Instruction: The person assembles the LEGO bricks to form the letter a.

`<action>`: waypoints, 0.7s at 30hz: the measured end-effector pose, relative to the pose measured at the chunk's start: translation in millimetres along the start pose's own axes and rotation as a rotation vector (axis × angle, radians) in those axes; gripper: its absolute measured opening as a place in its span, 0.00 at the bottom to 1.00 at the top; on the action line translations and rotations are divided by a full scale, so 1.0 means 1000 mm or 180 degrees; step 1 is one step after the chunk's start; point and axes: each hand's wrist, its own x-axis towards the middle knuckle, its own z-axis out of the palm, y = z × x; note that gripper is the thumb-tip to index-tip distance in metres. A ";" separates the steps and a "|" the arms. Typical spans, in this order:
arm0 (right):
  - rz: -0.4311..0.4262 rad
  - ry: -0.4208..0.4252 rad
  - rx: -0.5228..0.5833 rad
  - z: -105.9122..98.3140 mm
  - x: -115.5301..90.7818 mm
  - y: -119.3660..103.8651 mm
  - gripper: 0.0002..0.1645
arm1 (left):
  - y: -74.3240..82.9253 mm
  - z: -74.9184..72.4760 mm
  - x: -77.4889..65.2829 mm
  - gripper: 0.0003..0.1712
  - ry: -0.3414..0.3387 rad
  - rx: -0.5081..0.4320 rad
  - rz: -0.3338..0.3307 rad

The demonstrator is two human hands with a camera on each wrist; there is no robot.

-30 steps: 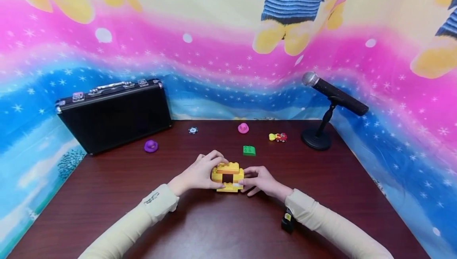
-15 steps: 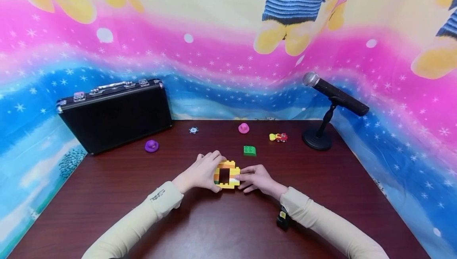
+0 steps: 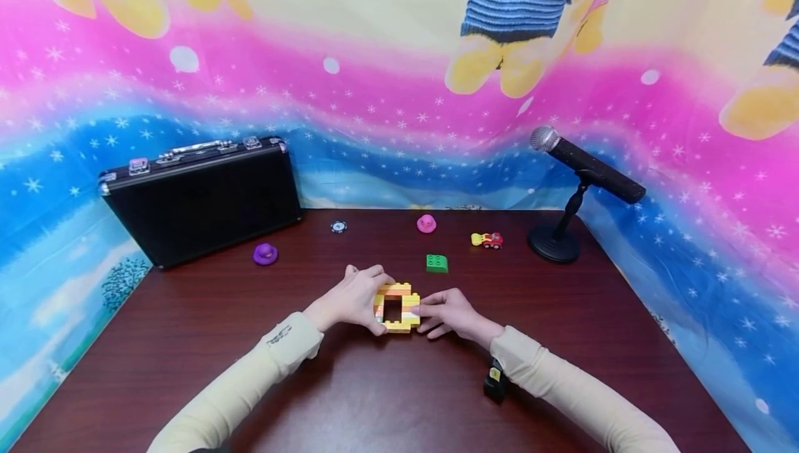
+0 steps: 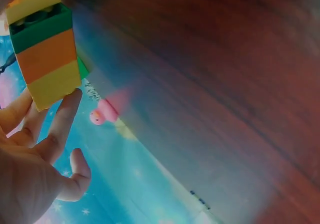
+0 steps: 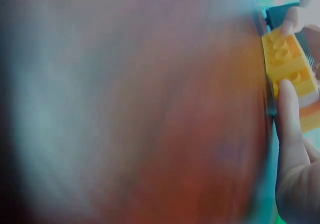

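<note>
Toy building bricks, mostly yellow and orange, form a ring-like block (image 3: 404,288) with a square hole, low over the middle of the table. My left hand (image 3: 352,298) grips its left side, fingers at the far edge and thumb at the near edge. On the right side, my right hand (image 3: 456,314) pinches the block, the thumb lying on yellow bricks in the right wrist view. One end of the brick block (image 4: 47,56) in the left wrist view shows yellow, dark green and orange layers. A white brick sits by the right fingertips. The palm side of the right hand is hidden in the head view.
Beyond the hands lie a green brick (image 3: 437,263), a pink duck (image 3: 426,223), a poker chip (image 3: 338,227) and a red-yellow toy vehicle (image 3: 487,240). A purple duck (image 3: 265,254) lies before a black case (image 3: 202,207). A microphone stand (image 3: 553,243) stands at right.
The brick block has tilted, showing its square hole more face-on, and has shifted slightly left. Both hands stay on it; the right hand has moved a little left with it.
</note>
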 end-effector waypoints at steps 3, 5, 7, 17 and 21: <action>0.0044 -0.0049 -0.0149 -0.008 0.005 -0.002 0.29 | -0.005 0.002 0.002 0.44 -0.0131 -0.0167 -0.0121; 0.0049 -0.0013 -0.0296 -0.016 0.010 -0.005 0.27 | -0.008 0.003 0.004 0.44 -0.0254 -0.0303 -0.0242; 0.0049 0.0109 -0.0432 -0.026 0.015 -0.008 0.25 | -0.011 0.003 0.006 0.43 -0.0362 -0.0415 -0.0363; -0.0052 0.1154 -0.0954 -0.063 0.037 -0.025 0.23 | -0.019 0.003 0.011 0.49 -0.0742 -0.0786 -0.0733; -0.0061 0.1331 -0.1166 -0.069 0.043 -0.024 0.31 | -0.022 0.004 0.014 0.45 -0.0793 -0.0815 -0.0735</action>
